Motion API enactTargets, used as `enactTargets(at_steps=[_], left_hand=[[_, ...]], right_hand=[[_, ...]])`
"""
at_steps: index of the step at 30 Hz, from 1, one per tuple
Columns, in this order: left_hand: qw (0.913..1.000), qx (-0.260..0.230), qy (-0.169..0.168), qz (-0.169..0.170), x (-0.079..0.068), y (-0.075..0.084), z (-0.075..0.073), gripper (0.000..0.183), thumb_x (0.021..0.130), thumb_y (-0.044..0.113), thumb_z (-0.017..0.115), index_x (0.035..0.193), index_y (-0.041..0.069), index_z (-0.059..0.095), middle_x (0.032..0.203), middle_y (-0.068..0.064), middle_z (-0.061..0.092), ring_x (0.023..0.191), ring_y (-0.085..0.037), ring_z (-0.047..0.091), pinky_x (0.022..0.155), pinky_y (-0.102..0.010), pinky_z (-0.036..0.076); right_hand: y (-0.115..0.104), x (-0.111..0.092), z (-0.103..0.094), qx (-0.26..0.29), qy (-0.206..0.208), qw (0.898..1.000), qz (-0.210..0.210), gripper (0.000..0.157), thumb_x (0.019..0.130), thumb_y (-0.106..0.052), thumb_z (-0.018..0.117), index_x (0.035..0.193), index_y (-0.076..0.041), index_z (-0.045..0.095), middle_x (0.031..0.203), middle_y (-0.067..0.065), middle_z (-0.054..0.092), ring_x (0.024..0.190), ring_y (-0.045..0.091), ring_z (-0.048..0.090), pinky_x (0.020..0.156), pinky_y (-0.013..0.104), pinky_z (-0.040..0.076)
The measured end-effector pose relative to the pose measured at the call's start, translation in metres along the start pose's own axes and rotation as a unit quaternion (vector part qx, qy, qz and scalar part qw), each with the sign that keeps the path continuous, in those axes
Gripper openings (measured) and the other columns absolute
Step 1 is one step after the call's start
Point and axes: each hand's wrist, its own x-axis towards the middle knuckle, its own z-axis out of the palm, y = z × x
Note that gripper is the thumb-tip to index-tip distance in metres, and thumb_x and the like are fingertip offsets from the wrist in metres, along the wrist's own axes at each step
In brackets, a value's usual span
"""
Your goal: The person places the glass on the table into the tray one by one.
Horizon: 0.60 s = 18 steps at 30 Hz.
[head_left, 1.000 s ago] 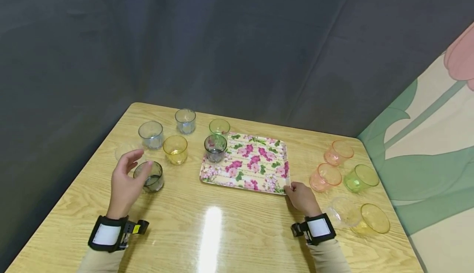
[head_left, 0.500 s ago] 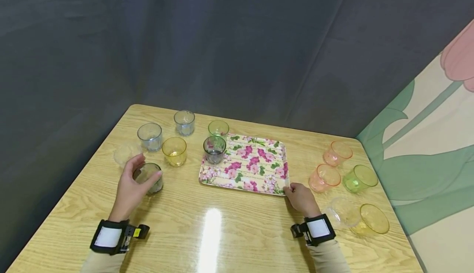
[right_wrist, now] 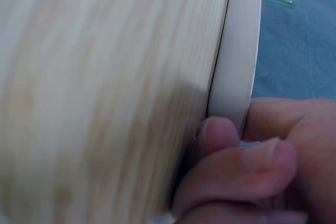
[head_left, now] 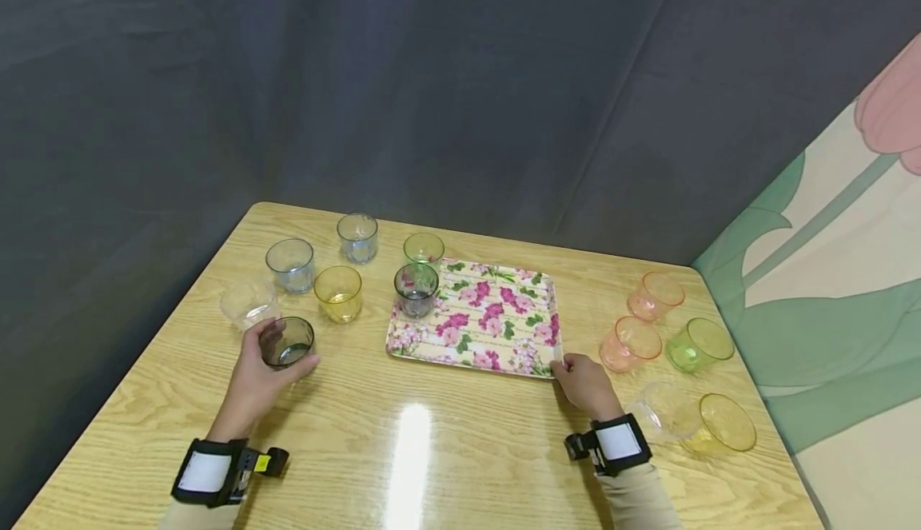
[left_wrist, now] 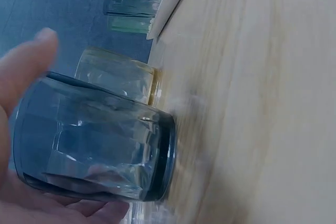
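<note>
My left hand [head_left: 253, 380] is curved round a dark grey glass tumbler [left_wrist: 94, 140] standing upright at the table's left. Its fingers pass along the far side and its thumb [left_wrist: 31, 61] extends beside the rim in the left wrist view. Pinched at its near right corner by my right hand [head_left: 588, 386] is a floral tray [head_left: 496, 322]; thumb and fingertips hold the rim in the right wrist view. Another dark grey tumbler [head_left: 416, 294] stands on the tray's left side, and a green tumbler [head_left: 424, 250] is at its far left corner.
Around the left hand stand a clear tumbler [head_left: 248, 302], a yellow one [head_left: 340, 298] and two bluish ones, the nearer [head_left: 291, 268] and the farther [head_left: 358, 241]. At the right are pink [head_left: 630, 346], green [head_left: 698, 348], clear [head_left: 662, 414] and yellow [head_left: 725, 424] tumblers. A dark curtain [head_left: 446, 98] hangs behind.
My left hand has come down from above the dark grey tumbler to around its side. The right hand stays on the tray corner, and the tray has not visibly moved.
</note>
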Motion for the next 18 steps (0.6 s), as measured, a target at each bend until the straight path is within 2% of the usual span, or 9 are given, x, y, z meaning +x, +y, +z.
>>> enactTargets(at_steps=[6,10,14,18], left_hand=[[0.9997,0.0,-0.013,-0.022,-0.003,-0.003,-0.001,0.093,0.075,0.03,0.074,0.14,-0.004,0.018,0.138,-0.028,0.032,0.127,-0.041,0.031,0.102,-0.056,0.031],[0.9995,0.002,-0.01,-0.029,-0.0046,-0.0023,-0.001,0.091,0.075,0.031,0.074,0.14,-0.005,0.021,0.138,-0.029,0.033,0.127,-0.041,0.032,0.102,-0.056,0.031],[0.9998,0.001,-0.001,-0.018,-0.0054,0.0,0.0002,0.09,0.075,0.032,0.074,0.141,-0.002,0.022,0.138,-0.026,0.035,0.126,-0.04,0.033,0.102,-0.056,0.031],[0.9999,0.0,0.006,0.015,-0.005,0.0062,0.003,0.085,0.076,0.032,0.073,0.14,0.001,0.027,0.135,-0.022,0.041,0.123,-0.036,0.038,0.1,-0.055,0.032]], right_hand=[[0.0003,0.0004,-0.0002,0.0,-0.001,1.0,0.002,0.034,0.091,-0.027,0.051,0.062,-0.009,0.046,0.052,0.0,0.042,0.047,0.016,0.039,0.044,0.028,0.029],[0.0003,0.0003,-0.0007,-0.001,-0.004,1.0,0.004,0.034,0.091,-0.027,0.051,0.062,-0.009,0.046,0.052,0.0,0.042,0.047,0.016,0.039,0.044,0.028,0.029],[0.0,-0.0001,-0.0011,0.0,-0.005,1.0,0.003,0.034,0.091,-0.027,0.051,0.062,-0.009,0.046,0.052,0.0,0.042,0.047,0.016,0.039,0.044,0.028,0.029],[-0.0008,-0.0007,-0.0022,0.003,-0.008,1.0,0.005,0.034,0.091,-0.027,0.051,0.062,-0.009,0.046,0.053,0.0,0.042,0.047,0.016,0.039,0.045,0.028,0.029]])
